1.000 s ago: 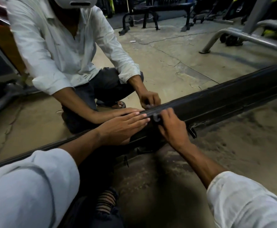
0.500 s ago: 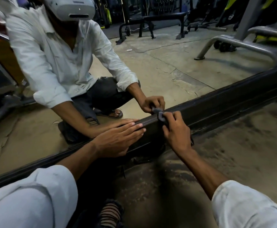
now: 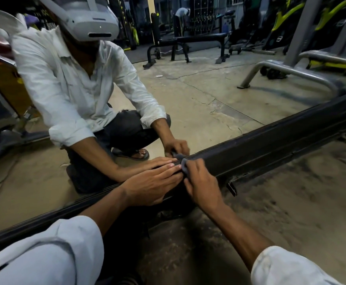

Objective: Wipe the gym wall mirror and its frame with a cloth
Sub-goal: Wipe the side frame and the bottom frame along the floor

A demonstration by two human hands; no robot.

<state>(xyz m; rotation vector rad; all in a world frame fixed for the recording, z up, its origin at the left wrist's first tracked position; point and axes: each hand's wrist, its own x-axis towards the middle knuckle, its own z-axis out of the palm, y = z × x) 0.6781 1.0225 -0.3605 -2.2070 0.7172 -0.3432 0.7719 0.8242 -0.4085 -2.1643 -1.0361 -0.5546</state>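
The wall mirror (image 3: 219,95) fills the upper part of the view and reflects a crouching person and gym floor. Its dark bottom frame (image 3: 270,145) runs diagonally from lower left to upper right. My right hand (image 3: 200,184) grips a small grey cloth (image 3: 184,166) bunched under its fingers and presses it on the frame's top edge. My left hand (image 3: 151,184) lies flat on the frame just left of it, fingers straight, fingertips almost touching the cloth.
Dusty concrete floor (image 3: 291,202) lies below the frame. A small dark bracket (image 3: 231,188) sticks out under the frame right of my hand. The mirror reflects a weight bench (image 3: 190,46) and a grey machine base (image 3: 287,73).
The view has tilted up, showing more of the mirror. My right hand with the cloth has slid slightly left along the frame, closing the gap to my left fingertips. My left hand stays flat.
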